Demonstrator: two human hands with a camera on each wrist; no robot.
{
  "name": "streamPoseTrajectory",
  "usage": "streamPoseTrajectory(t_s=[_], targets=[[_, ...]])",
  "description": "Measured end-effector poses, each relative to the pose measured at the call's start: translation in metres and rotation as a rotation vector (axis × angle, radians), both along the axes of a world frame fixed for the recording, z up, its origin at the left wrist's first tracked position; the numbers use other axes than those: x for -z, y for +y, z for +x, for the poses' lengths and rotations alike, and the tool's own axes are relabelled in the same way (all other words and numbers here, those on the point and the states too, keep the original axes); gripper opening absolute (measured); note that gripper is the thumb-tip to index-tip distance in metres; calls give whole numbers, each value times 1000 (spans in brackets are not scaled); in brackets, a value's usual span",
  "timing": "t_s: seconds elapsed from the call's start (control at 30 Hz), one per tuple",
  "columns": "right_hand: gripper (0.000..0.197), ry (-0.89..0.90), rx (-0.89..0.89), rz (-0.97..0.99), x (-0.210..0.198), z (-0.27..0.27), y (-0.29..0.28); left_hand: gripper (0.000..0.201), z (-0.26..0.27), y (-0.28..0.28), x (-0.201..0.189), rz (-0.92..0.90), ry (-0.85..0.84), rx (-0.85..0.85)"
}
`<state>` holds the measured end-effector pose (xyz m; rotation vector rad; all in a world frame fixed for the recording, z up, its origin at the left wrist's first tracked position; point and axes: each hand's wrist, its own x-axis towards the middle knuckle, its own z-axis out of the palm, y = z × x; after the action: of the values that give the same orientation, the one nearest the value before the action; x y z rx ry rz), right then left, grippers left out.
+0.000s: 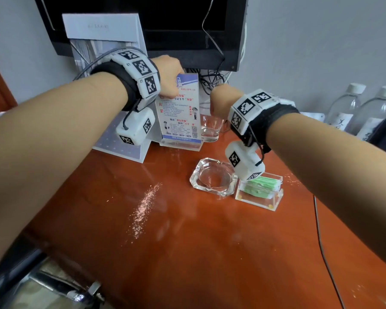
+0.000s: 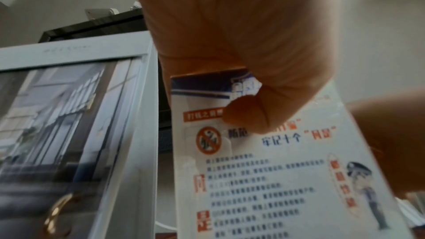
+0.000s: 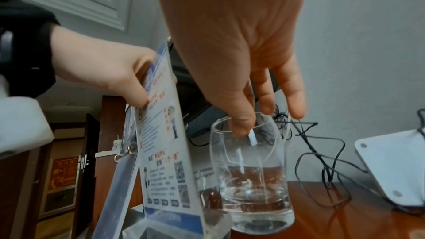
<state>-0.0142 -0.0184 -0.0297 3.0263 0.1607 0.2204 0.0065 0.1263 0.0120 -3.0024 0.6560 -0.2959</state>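
A clear acrylic sign stand (image 1: 178,112) holding a printed card stands upright at the back of the red-brown table (image 1: 187,253). My left hand (image 1: 169,76) pinches its top edge, thumb (image 2: 243,115) on the card's front (image 2: 264,179). Just right of the stand (image 3: 161,152) is a clear drinking glass (image 1: 210,130) with a little water in it (image 3: 253,188). My right hand (image 1: 223,101) hovers over its mouth. In the right wrist view that hand (image 3: 254,122) has its thumb tip dipped inside the rim and its other fingers (image 3: 294,97) straight past the far rim.
A glass ashtray (image 1: 213,179) and a clear box of green packets (image 1: 260,190) sit in front of the glass. Two water bottles (image 1: 348,105) stand far right. A black screen (image 1: 187,30), tangled cables (image 1: 212,79) and a white framed display (image 1: 112,41) line the back. Pale powder (image 1: 146,204) streaks the table.
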Motion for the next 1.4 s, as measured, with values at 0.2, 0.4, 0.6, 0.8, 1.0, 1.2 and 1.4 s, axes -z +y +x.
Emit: streamPoseTrajectory(t_s=[0.2, 0.4, 0.6, 0.8, 1.0, 1.2, 1.4], targets=[[26, -90, 31, 14, -23, -20, -26, 19, -19, -11, -26, -65, -81, 29], [24, -146, 64, 33, -39, -48, -56, 17, -45, -37, -50, -81, -88, 74], [24, -208, 140, 42, -54, -78, -91, 21, -67, -72, -65, -49, -100, 122], [24, -259, 218, 27, -67, -109, -131, 15, -84, -110, -76, -41, -140, 179], [21, -329, 288, 4, -73, -137, -175, 13, -103, -148, -81, -4, -194, 226], [22, -335, 389, -12, -78, -169, -221, 7, -121, -194, -77, -44, -236, 310], [22, -327, 514, -12, -76, -203, -259, 13, -136, -243, -74, -92, -238, 381]])
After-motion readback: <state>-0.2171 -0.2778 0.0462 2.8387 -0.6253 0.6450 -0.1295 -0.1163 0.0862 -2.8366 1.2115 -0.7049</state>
